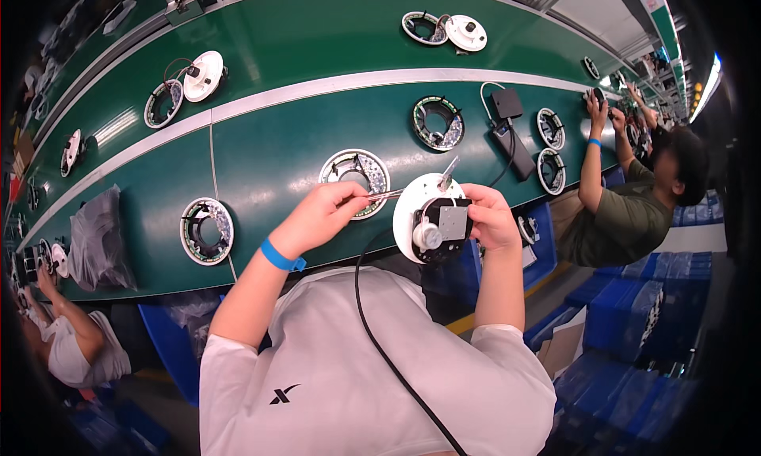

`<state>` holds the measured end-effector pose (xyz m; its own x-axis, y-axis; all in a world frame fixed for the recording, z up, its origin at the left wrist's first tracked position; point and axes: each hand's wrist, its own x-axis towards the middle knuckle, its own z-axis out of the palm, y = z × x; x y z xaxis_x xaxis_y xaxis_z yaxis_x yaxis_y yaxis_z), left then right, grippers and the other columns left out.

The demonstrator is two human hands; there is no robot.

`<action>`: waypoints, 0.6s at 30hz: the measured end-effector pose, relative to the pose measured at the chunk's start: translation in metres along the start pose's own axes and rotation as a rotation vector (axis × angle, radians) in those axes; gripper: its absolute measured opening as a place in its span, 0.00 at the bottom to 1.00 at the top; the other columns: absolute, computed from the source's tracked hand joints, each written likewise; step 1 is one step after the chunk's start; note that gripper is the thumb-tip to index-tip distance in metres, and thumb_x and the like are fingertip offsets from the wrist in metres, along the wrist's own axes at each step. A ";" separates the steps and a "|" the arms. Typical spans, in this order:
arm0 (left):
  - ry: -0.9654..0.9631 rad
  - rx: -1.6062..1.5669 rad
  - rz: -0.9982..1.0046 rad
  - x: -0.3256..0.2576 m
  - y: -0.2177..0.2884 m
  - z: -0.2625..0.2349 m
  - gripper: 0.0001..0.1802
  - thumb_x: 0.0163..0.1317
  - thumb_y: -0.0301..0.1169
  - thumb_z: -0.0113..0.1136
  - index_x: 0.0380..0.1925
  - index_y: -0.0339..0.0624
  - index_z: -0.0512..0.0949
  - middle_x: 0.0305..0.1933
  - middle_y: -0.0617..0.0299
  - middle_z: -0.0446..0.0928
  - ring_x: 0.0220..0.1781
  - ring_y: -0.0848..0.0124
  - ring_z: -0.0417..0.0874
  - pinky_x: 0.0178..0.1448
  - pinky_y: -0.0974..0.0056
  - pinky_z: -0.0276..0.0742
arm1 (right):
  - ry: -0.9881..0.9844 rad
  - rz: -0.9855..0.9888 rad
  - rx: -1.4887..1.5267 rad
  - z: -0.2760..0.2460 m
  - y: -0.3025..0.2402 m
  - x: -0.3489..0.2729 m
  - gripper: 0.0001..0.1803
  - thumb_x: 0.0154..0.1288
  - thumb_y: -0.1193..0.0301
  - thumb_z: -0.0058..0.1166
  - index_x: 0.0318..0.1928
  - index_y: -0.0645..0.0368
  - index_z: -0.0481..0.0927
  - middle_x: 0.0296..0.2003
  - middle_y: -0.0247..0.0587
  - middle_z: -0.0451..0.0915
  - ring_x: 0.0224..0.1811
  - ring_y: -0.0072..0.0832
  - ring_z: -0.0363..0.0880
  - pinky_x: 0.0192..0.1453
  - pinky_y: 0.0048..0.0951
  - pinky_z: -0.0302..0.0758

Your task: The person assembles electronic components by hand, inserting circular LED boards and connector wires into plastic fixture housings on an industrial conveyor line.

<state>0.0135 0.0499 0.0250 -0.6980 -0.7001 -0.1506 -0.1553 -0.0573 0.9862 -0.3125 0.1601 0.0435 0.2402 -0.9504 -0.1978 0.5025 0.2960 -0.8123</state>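
Between the finger and thumb of my left hand (323, 212) is a pair of metal tweezers (384, 195), its tips reaching the edge of a white round plate (406, 214). My right hand (493, 218) grips that plate from its right side, holding it tilted above the table's front edge. On the plate sits a black module with a grey square face (453, 222) and a small white round knob (428, 235). A narrow shiny piece (449, 170) stands up at the plate's top. Just behind my left hand lies a white ring with a circuit board (354, 156), partly covered.
Similar rings (208, 231) lie on the green table, others at the right (550, 170). A black power pack (514, 149) with cables lies behind my right hand. Ring-and-disc pairs (204, 76) rest on the far green strip. A grey plastic bag (101, 238) stands left. A co-worker (634, 194) sits right.
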 end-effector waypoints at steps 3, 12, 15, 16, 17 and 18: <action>0.076 0.303 0.293 0.007 0.013 -0.013 0.06 0.70 0.27 0.62 0.38 0.34 0.81 0.31 0.51 0.80 0.33 0.59 0.81 0.38 0.58 0.76 | 0.056 0.028 -0.327 0.005 -0.019 0.005 0.24 0.66 0.73 0.65 0.59 0.73 0.79 0.37 0.37 0.85 0.25 0.16 0.76 0.26 0.17 0.74; 0.274 0.809 0.558 0.029 0.034 -0.026 0.02 0.64 0.28 0.65 0.34 0.45 0.81 0.31 0.61 0.77 0.34 0.59 0.80 0.43 0.58 0.73 | 0.079 -0.172 -1.258 0.021 -0.048 0.032 0.16 0.59 0.85 0.61 0.48 0.61 0.80 0.45 0.37 0.80 0.43 0.25 0.82 0.41 0.27 0.78; 0.311 1.040 0.637 0.037 0.034 -0.023 0.03 0.62 0.28 0.66 0.33 0.46 0.80 0.33 0.64 0.77 0.36 0.63 0.80 0.47 0.59 0.73 | 0.129 -0.415 -1.452 0.008 -0.026 0.034 0.15 0.57 0.87 0.57 0.45 0.62 0.79 0.47 0.46 0.79 0.47 0.45 0.82 0.49 0.35 0.79; 0.317 1.114 0.707 0.040 0.032 -0.021 0.03 0.60 0.28 0.66 0.33 0.47 0.80 0.33 0.66 0.77 0.38 0.65 0.80 0.51 0.58 0.73 | 0.130 -0.414 -1.454 0.003 -0.021 0.034 0.15 0.57 0.87 0.57 0.45 0.62 0.79 0.47 0.46 0.79 0.47 0.45 0.82 0.49 0.35 0.79; 0.320 1.187 0.778 0.041 0.032 -0.019 0.05 0.58 0.28 0.66 0.34 0.48 0.81 0.34 0.68 0.77 0.39 0.67 0.80 0.54 0.56 0.73 | 0.146 -0.456 -1.437 -0.002 -0.015 0.034 0.15 0.57 0.88 0.57 0.45 0.62 0.79 0.47 0.46 0.79 0.48 0.45 0.82 0.50 0.35 0.79; 0.317 1.186 0.779 0.042 0.033 -0.017 0.05 0.58 0.28 0.66 0.34 0.48 0.81 0.34 0.68 0.77 0.39 0.67 0.80 0.54 0.56 0.73 | 0.162 -0.497 -1.418 -0.008 -0.010 0.035 0.15 0.57 0.88 0.57 0.44 0.62 0.79 0.47 0.46 0.80 0.49 0.44 0.82 0.52 0.35 0.79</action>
<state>-0.0090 0.0065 0.0525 -0.7174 -0.4118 0.5619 -0.4011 0.9037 0.1501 -0.3159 0.1236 0.0404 0.1527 -0.9511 0.2683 -0.7140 -0.2939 -0.6355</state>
